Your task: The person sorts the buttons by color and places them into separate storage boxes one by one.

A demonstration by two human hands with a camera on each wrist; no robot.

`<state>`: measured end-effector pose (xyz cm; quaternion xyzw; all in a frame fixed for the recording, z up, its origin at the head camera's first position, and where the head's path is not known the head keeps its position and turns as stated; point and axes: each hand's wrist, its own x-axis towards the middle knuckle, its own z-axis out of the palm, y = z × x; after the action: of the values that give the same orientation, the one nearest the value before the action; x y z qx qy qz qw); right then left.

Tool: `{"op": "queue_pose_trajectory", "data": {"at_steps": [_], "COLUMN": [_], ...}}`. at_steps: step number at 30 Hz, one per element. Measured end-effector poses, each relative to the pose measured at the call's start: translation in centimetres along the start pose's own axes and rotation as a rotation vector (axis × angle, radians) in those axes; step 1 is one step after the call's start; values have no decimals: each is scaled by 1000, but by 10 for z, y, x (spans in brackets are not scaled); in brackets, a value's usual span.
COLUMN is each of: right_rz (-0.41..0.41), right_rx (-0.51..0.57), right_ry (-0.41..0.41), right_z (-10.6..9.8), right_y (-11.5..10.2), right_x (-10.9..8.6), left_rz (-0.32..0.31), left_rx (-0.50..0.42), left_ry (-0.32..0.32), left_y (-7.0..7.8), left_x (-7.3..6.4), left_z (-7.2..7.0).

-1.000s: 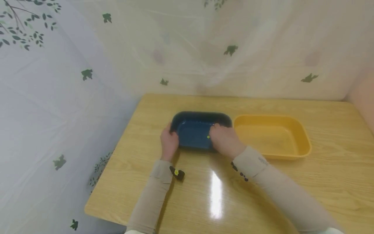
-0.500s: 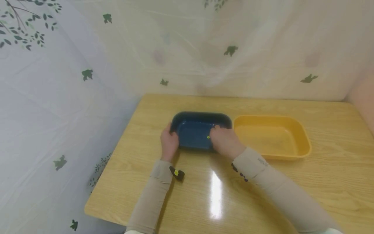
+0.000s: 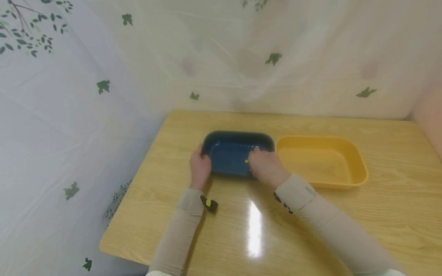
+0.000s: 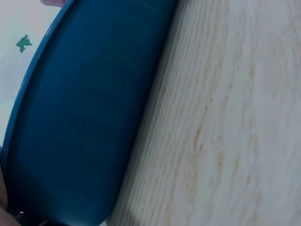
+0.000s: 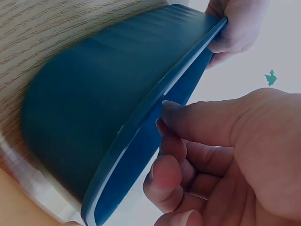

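A dark blue rectangular tub (image 3: 228,159) with rounded corners stands on the wooden table (image 3: 172,230). My left hand (image 3: 200,168) grips its left end, the thumb over the rim. At the lower left of the left wrist view, a bit of that hand shows beside the tub's wall (image 4: 84,108). Over the right part of the tub is my right hand (image 3: 267,166), its fingers curled. The right wrist view has the thumb (image 5: 202,120) against the index finger, close to the tub's rim; no held thing shows there. A tiny yellow ring (image 3: 246,161) appears beside the right hand, too small to identify.
A yellow rectangular tub (image 3: 321,161) stands right beside the blue one, its inside showing no contents. Behind the table hangs a pale curtain (image 3: 221,57) with green bird and leaf prints. The table's left edge runs beyond my left arm.
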<state>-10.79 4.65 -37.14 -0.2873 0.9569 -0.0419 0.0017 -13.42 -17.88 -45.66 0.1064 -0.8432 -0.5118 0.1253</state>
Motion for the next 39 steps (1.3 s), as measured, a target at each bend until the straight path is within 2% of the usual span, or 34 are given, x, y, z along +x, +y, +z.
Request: {"op": "queue_pose_trajectory", "data": {"at_steps": [9,18,24,29,34,39], "right_rz": [-2,-28,-14,-33,-60,-25], "right_rx": [3,14,11,0,-3,33], "right_ry": [-25,23,41,98,145,114], "right_z": [0,1,-1,-5,-8,-8], "right_y": [8,17,22,24,23,24], "right_x": [5,6,3,-8,-30,-51], "left_rz": [-28,-25,-31,-29,-35,-33], "left_rx": [2,14,11,12,6,-8], "left_ry": [-4,18,19,24,28,31], "left_y": [4,5,7,9,11,11], "left_x": [3,6,7,9,11,11], "left_z": [4,8,10,12,12,13]}}
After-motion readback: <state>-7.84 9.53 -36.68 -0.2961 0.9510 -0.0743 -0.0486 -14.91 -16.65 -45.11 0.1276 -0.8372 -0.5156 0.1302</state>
